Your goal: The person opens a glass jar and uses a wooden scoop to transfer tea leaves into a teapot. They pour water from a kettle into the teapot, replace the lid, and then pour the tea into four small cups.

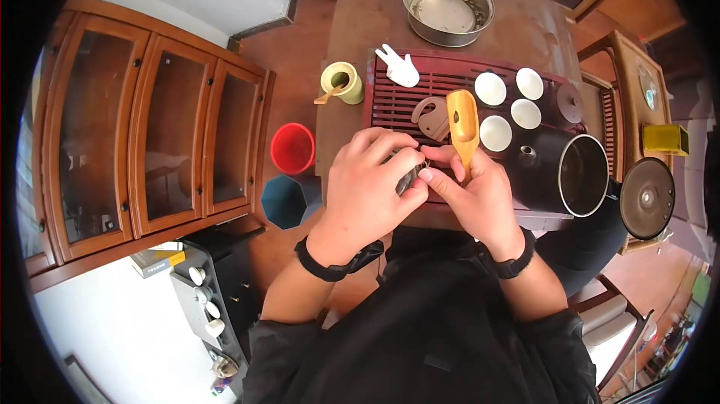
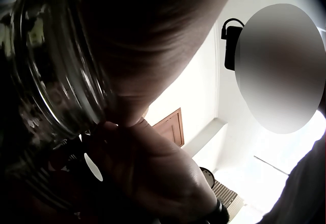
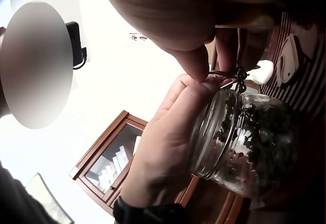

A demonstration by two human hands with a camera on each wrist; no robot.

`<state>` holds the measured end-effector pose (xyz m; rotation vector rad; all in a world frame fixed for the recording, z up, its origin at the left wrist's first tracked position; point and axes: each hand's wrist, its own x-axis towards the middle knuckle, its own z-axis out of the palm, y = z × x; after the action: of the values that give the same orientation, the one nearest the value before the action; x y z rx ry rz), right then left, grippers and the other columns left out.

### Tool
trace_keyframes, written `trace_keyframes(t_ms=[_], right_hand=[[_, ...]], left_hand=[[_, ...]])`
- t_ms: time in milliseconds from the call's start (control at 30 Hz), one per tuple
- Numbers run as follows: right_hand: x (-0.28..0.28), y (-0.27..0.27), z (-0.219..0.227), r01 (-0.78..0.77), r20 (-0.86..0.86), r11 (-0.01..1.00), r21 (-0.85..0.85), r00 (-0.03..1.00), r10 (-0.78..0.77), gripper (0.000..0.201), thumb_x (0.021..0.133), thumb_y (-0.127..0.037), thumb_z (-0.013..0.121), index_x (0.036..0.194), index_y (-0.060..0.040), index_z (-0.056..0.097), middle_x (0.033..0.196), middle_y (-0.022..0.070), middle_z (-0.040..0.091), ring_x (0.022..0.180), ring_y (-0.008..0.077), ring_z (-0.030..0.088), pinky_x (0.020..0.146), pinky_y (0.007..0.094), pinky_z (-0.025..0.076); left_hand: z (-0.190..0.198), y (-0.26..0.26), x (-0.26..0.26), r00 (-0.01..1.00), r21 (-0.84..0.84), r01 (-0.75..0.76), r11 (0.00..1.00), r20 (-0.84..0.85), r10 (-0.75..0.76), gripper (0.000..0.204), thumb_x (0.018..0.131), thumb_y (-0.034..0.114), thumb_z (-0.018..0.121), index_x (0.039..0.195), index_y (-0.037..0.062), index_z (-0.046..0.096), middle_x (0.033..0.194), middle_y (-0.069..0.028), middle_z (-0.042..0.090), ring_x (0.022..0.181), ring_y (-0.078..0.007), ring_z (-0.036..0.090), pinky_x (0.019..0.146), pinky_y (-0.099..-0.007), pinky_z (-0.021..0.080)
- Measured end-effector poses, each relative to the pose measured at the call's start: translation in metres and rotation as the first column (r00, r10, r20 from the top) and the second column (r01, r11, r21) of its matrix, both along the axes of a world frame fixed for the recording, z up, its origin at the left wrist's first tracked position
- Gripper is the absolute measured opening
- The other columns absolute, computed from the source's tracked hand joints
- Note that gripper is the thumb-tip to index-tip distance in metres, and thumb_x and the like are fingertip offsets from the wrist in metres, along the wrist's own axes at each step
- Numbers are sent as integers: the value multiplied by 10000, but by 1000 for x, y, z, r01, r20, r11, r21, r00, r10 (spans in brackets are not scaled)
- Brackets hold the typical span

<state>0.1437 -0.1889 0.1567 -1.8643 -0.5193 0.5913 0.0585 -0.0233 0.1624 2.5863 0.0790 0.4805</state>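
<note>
My left hand (image 1: 367, 179) curls round a clip-top glass jar (image 3: 265, 142), which lies tilted and holds dark, leafy bits like tea leaves. In the head view the fingers hide most of the jar. A bamboo tea scoop (image 1: 463, 123) stands up out of my right hand (image 1: 484, 194), held in its curled fingers. That hand's thumb and fingertips meet the left hand's at the wire clasp (image 3: 240, 77) by the jar's lid. In the left wrist view the jar's ribbed glass rim (image 2: 61, 61) shows close up.
Beyond the hands, a slatted tea tray (image 1: 442, 66) bears several white cups (image 1: 490, 89), a white hand-shaped ornament (image 1: 397, 66) and a brown flat piece (image 1: 430, 117). A black pot (image 1: 547, 171) stands right, a metal basin (image 1: 448, 8) at the back, a green holder (image 1: 343, 83) left.
</note>
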Motion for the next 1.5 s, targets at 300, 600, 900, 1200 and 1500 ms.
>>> trace_keyframes(t_ms=[300, 600, 900, 1200, 1500], right_hand=[[-5, 2, -20, 128, -100, 981, 143, 988, -114, 188, 932, -134, 736, 1066, -8, 696, 702, -23, 556, 653, 50, 510, 604, 258, 456], [-5, 1, -29, 171, -199, 952, 255, 973, -121, 331, 971, -83, 662, 771, -57, 400, 1078, 141, 763, 772, 79, 600, 659, 278, 496], [-6, -2, -40, 181, -277, 934, 306, 956, -95, 185, 1015, 30, 558, 929, -40, 409, 1199, 188, 676, 1058, 195, 683, 942, 325, 572], [-13, 3, -37, 169, -36, 930, 328, 985, -166, 115, 1001, 11, 589, 898, -2, 540, 956, 82, 703, 861, 148, 703, 754, 307, 561], [-13, 4, -53, 244, -256, 895, 372, 954, -154, 51, 1018, 19, 556, 1033, 19, 605, 961, 76, 708, 927, 154, 721, 818, 300, 580]], left_hand=[[1, 0, 1, 999, 22, 6, 1000, -53, -5, 191, 736, 146, 759, 902, 123, 666, 1044, -2, 687, 1030, -273, 634, 814, -412, 552], [7, -2, 7, 997, 40, 20, 999, -78, -17, 187, 731, 154, 761, 884, 118, 659, 989, 10, 703, 1012, -267, 641, 809, -413, 541], [5, -3, 8, 996, 39, 12, 999, -87, -9, 196, 716, 174, 748, 890, 136, 666, 984, 39, 725, 1043, -246, 652, 841, -437, 526], [4, -4, 9, 996, 67, 18, 998, -91, -12, 170, 711, 169, 736, 845, 138, 635, 953, 51, 715, 1024, -238, 653, 822, -433, 522], [4, -4, 10, 995, 78, 23, 997, -100, -15, 177, 706, 170, 738, 846, 142, 634, 940, 48, 709, 1010, -239, 656, 813, -436, 523]])
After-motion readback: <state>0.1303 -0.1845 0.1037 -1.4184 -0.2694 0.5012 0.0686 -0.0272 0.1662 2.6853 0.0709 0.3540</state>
